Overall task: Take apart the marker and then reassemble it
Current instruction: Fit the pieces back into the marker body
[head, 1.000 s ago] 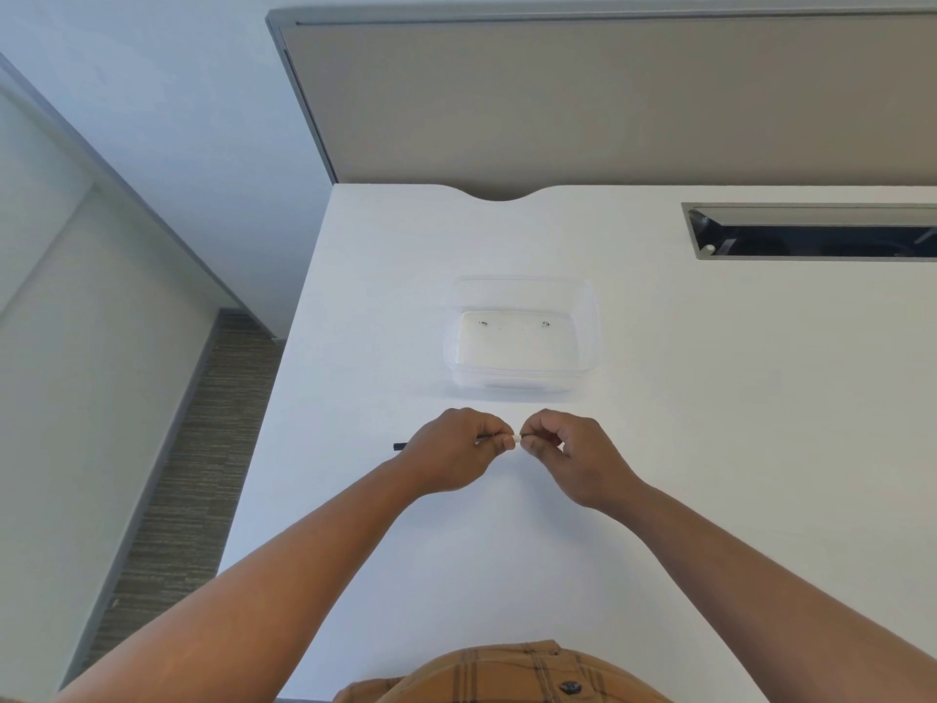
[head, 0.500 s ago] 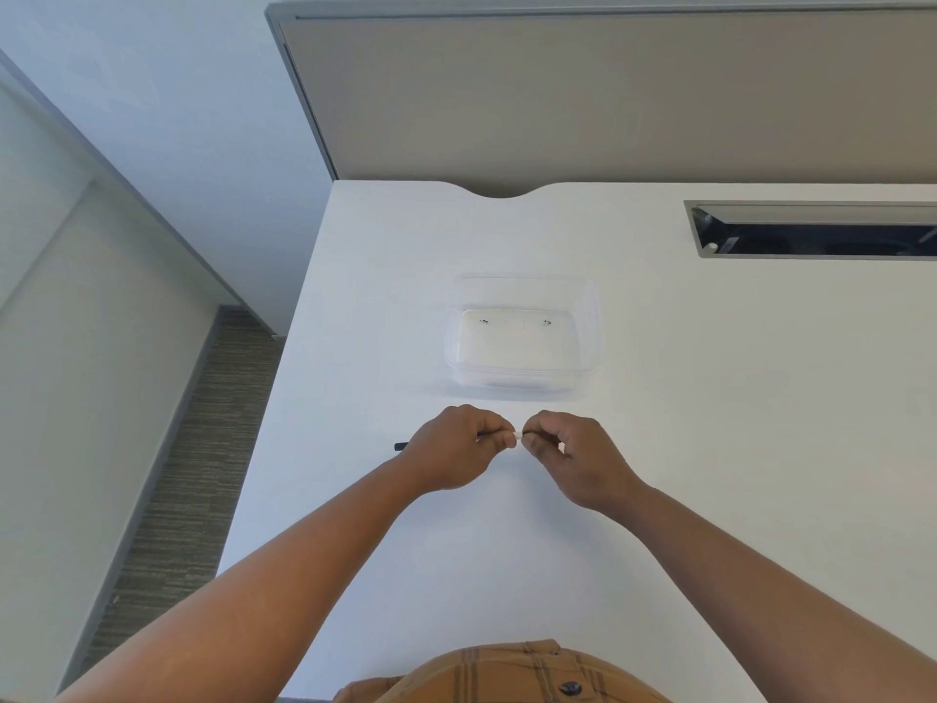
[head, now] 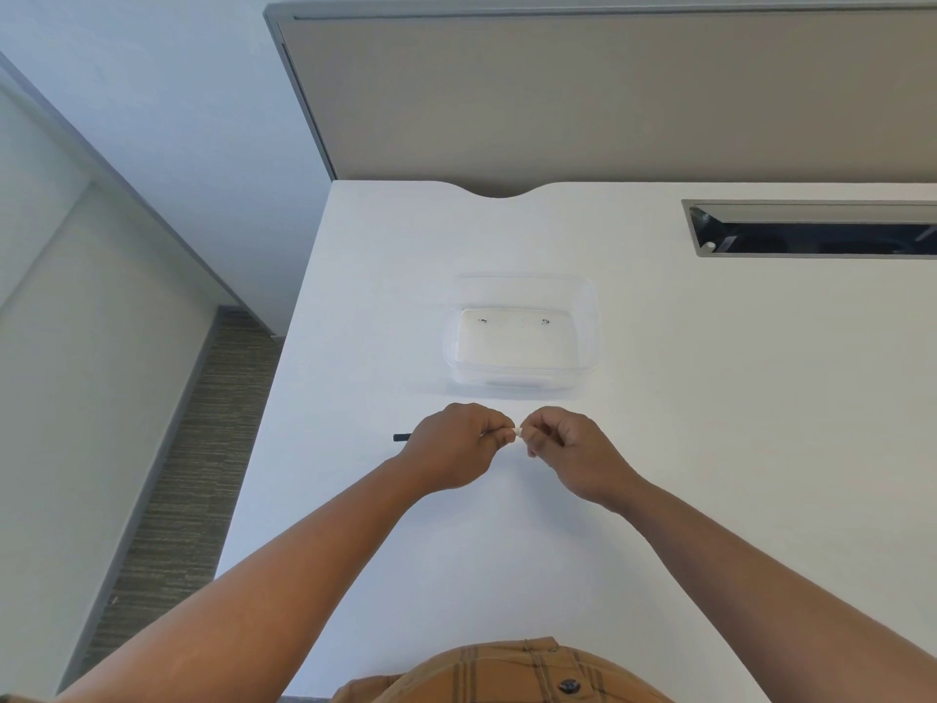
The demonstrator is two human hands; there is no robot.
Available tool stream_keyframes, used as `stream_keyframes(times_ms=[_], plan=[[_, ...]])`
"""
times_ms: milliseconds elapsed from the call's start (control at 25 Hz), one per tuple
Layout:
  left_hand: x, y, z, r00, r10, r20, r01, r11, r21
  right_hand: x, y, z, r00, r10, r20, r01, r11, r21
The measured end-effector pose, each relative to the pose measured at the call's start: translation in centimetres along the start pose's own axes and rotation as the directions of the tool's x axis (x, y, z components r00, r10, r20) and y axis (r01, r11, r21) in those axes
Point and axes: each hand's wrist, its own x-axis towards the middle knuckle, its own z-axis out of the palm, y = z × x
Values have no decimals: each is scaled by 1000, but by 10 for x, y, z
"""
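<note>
Marker [head: 401,437] held level just above the white desk [head: 710,398], dark tail poking out at nine o'clock of the left hand [head: 451,446]; left fingers wrapped tight round the barrel, right hand [head: 563,446] pinching a small white piece [head: 518,432] at the other end. Likely light, stiff, smooth plastic, apt to slip; best gripped mid-barrel and right at the joint. Empty clear tub [head: 522,337] at twelve o'clock, cable slot [head: 811,230] at two, grey partition [head: 608,93] behind, carpet [head: 167,474] at nine
</note>
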Motion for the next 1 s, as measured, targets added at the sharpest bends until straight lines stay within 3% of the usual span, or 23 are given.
stream_keyframes(times_ms=[120, 240, 360, 440, 520, 600, 720, 800, 880, 1000], plan=[[2, 1, -3, 999, -25, 31, 27, 996, -80, 0, 7, -1, 979, -191, -65, 178, 970, -167], [0, 2, -3, 1000, 5, 28, -4, 999, -39, -1, 8, 0, 984, -179, -22, 170, 961, -217], [-4, 2, 2, 996, 89, -10, -87, 987, 134, -1, 4, 1, 996, 31, 78, -33, 999, 34], [-5, 1, 4, 988, 148, -29, -139, 966, 216, -2, 0, -1, 963, 197, 185, -239, 940, 243], [-5, 3, 6, 985, 167, -34, -154, 959, 238, -1, -4, -3, 921, 303, 246, -375, 861, 344], [-2, 3, 6, 993, 121, -17, -115, 973, 200, -1, -5, -1, 947, 269, 176, -305, 925, 227], [1, 0, 7, 999, 3, 53, -5, 999, 45, -4, 0, 4, 997, 65, -32, -68, 995, -75], [-1, -1, 9, 998, 5, 63, -6, 1000, 10, -6, 3, 7, 999, 8, -51, -14, 994, -110], [-3, 0, 11, 997, 70, 36, -74, 992, 106, -6, 3, 9, 990, 140, -1, -140, 987, 74], [-4, 1, 16, 976, 218, -20, -206, 947, 247, -4, -3, 8, 878, 455, 151, -475, 789, 388]])
